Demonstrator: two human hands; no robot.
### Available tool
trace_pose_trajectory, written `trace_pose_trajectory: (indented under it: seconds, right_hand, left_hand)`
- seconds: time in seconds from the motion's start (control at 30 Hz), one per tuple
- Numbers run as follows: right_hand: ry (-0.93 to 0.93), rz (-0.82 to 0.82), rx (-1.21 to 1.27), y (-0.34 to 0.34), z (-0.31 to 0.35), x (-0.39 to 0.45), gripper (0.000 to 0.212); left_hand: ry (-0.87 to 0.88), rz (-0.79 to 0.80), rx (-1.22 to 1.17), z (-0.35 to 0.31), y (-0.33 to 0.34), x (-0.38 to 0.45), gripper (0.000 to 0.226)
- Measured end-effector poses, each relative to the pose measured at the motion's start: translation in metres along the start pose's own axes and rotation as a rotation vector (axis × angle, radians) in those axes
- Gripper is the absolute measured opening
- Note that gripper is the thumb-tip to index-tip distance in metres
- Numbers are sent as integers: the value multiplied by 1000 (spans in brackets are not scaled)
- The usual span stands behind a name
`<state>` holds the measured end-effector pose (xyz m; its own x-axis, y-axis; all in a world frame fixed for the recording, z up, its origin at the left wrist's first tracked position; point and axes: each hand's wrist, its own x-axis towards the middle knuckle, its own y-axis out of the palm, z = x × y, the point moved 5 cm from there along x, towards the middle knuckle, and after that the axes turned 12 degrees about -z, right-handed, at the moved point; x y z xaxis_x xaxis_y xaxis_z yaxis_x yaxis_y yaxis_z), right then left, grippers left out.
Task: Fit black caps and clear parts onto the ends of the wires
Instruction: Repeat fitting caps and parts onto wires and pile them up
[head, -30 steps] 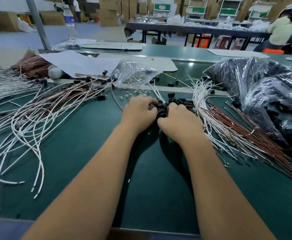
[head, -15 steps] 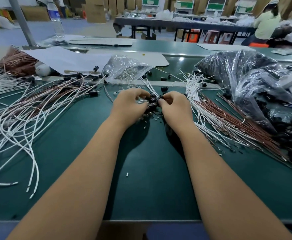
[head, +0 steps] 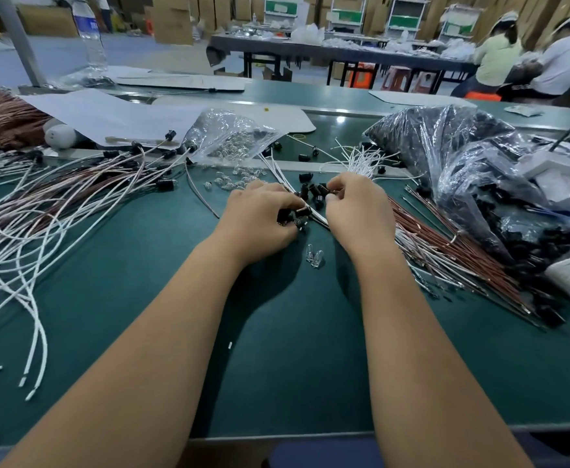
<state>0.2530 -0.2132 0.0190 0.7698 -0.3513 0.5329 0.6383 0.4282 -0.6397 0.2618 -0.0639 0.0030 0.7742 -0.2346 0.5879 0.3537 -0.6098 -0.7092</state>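
Here we have both hands working close together over the green mat (head: 277, 366), so that supplies sit within a finger's reach. Our left hand (head: 260, 221) curls its fingers around a small clutch of black caps (head: 293, 216), seemingly keeping spares in the palm while one is fitted. Our right hand (head: 358, 211) pinches something small at its fingertips, near the thin white wires (head: 287, 184) that run between the two hands; we cannot tell exactly what it holds. Loose caps (head: 314, 192) lie just beyond the knuckles, short, matte, barrel-shaped pieces. Two clear parts (head: 314, 256) rest on the mat just below the hands, glassy and bulb-like, and more spill from the crinkled clear bag (head: 229, 136) behind.

The stock seems sorted by stage. To the left, a loose fan of white and brown wires (head: 40, 211) carries caps on the far ends, so we judge those finished. To the right, a straighter bundle (head: 445, 251) of stiff copper-brown and white leads lies waiting, beside a glossy black bag (head: 445, 143) heaped with dark pieces, probably caps.
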Motion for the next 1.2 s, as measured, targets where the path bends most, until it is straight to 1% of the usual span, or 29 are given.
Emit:
trace_pose_trajectory:
  seconds: [0.07, 0.2, 0.27, 0.4, 0.53, 0.6, 0.7, 0.77, 0.8, 0.87, 0.93, 1.03, 1.13, 1.2]
  right_hand:
    - [17, 39, -86, -1, -4, -1, 25]
    - [10, 219, -215, 13, -4, -7, 15]
    - [11, 243, -209, 17, -3, -9, 14]
    - [49, 219, -131, 15, -2, -7, 22]
    - [124, 131, -5, 10, -3, -4, 22]
    - [106, 72, 6, 6, -3, -3, 22]
    - [-50, -85, -9, -4, 5, -1, 22]
    - [-168, -168, 58, -9, 14, -1, 23]
    - [-229, -202, 93, -12, 18, -3, 23]
    - [-327, -287, 139, -18, 25, -6, 20]
    - [-344, -393, 149, -25, 25, -8, 17]
    - [-235, -550, 132, -36, 18, -6, 14]
    - [-77, -715, 67, -48, 7, -6, 17]
    - [6, -726, -23, -52, 0, -5, 22]
  left_hand:
    - [9, 26, 28, 0, 3, 0, 28]
    - [-6, 0, 51, 2, 6, 1, 16]
    - [-21, -21, 68, 3, 7, 2, 11]
    - [-49, -57, 90, 4, 7, 3, 7]
    - [-68, -65, 67, 5, 6, 3, 15]
    - [-75, -112, 64, 6, 4, 4, 30]
    - [-92, -273, -5, 6, -9, 6, 58]
    - [-74, -310, 10, 6, -15, 7, 63]
    - [-61, -298, 31, 6, -15, 7, 62]
    - [-30, -276, 66, 6, -13, 8, 52]
    - [-14, -299, 79, 6, -13, 8, 40]
    - [-27, -398, 70, 10, -20, 6, 31]
    - [-79, -464, 114, 18, -28, 5, 25]
    - [-111, -478, 110, 22, -32, 5, 25]
